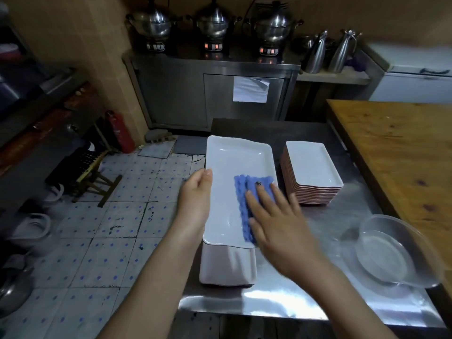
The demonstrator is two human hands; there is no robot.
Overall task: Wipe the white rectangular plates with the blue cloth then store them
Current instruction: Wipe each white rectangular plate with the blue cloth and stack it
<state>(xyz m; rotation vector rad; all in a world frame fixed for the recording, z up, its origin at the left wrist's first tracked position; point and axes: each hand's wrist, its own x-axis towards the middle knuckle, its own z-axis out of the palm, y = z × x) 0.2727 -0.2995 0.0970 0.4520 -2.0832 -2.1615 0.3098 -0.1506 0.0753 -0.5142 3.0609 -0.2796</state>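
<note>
The white plate (234, 157) sat raised over the near-left corner of the steel counter (281, 297), with the blue cloth (244, 192) on its right half, pressed down by the flat, straight fingers of the right hand (281, 228). The left hand (195, 194) gripped the long left rim, thumb on top. Glazed ceramic like that is probably stiff, heavyish, slick and chippable, so I'd carry it by both long rims to the stack (313, 165) beside it.

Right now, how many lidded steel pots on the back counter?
3, in a row atop the steel cabinet at the back: left pot, middle pot, right pot. None looks hidden.
</note>
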